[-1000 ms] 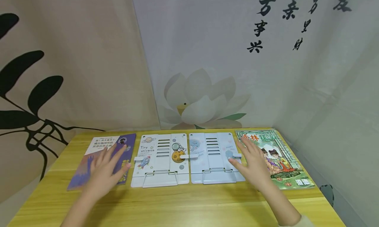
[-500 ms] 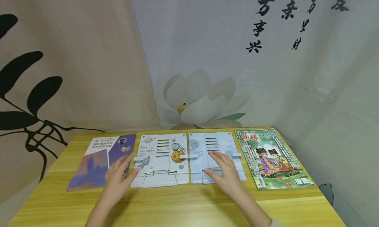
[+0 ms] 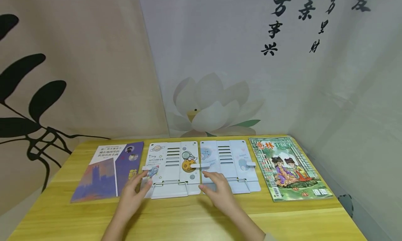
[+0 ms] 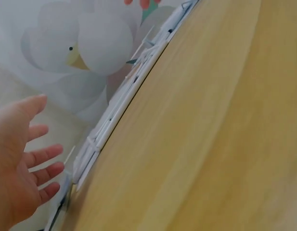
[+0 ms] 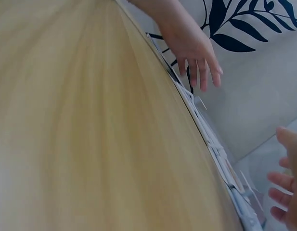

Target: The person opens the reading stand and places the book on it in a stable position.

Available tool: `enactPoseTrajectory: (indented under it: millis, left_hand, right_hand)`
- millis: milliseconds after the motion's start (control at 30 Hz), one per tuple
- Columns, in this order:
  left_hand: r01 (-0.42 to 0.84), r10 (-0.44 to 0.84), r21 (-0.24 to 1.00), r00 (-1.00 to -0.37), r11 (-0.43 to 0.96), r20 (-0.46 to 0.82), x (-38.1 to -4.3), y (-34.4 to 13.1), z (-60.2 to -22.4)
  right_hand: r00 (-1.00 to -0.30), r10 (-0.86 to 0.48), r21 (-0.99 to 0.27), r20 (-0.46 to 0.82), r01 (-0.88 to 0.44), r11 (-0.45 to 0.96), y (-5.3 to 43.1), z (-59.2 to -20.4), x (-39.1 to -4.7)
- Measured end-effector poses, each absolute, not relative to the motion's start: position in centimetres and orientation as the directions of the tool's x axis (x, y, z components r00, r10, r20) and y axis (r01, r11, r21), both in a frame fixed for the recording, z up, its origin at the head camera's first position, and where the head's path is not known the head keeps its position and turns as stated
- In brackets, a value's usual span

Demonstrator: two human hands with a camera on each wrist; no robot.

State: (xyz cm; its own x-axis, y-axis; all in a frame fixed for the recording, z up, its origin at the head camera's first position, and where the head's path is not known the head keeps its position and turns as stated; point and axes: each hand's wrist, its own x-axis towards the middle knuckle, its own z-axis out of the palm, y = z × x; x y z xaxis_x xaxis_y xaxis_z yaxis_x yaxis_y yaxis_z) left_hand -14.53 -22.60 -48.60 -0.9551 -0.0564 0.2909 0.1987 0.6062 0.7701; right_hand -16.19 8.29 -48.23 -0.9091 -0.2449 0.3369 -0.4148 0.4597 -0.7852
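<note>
Two folding book stands lie flat side by side on the table. The left one [image 3: 159, 176] is white with a rocket, an astronaut and the words "Tiny universe"; the right one [image 3: 233, 152] is pale blue. Over the left stand's near left corner hovers my left hand [image 3: 132, 195], its fingers spread in the left wrist view and holding nothing. My right hand [image 3: 221, 195] hangs over the near left part of the blue stand, thumb and fingers apart and nothing between them. Both hands appear above the table surface in the wrist views.
Left of the stands lies a purple and white book [image 3: 103, 178]. A green illustrated magazine [image 3: 292, 174] is at the right. Behind the wooden table [image 3: 176, 216] hangs a printed curtain [image 3: 103, 77] with leaves, a lotus and writing.
My right hand has moved left from beside the magazine, across the blue stand. My left hand has come right and nearer, off the purple book to the white stand's corner.
</note>
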Motion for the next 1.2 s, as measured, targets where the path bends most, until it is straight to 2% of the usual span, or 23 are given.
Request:
enactPoseTrajectory:
  millis: [300, 567, 1033, 1200]
  left_hand:
    - [0.196, -0.123, 0.753, -0.931, 0.629, 0.345, -14.7, -21.9, -50.2]
    - [0.201, -0.128, 0.738, -0.923, 0.644, 0.362, -14.7, -21.8, -51.1]
    - [0.246, -0.078, 0.668, -0.906, 0.702, 0.416, -14.9, -21.0, -51.8]
    - [0.223, -0.077, 0.675, -0.920, 0.704, 0.385, -14.9, -20.8, -51.7]
  right_hand:
    - [-0.912, -0.237, -0.786, 0.336, -0.410, 0.463, 5.6, -49.4, -16.2]
    - [-0.929, -0.223, -0.788, 0.295, -0.368, 0.493, 3.9, -50.3, -16.3]
    - [-0.909, -0.170, -0.708, 0.380, -0.404, 0.579, 1.9, -51.2, -16.5]
    - [-0.908, -0.126, -0.701, 0.399, -0.391, 0.596, 1.5, -51.3, -16.7]
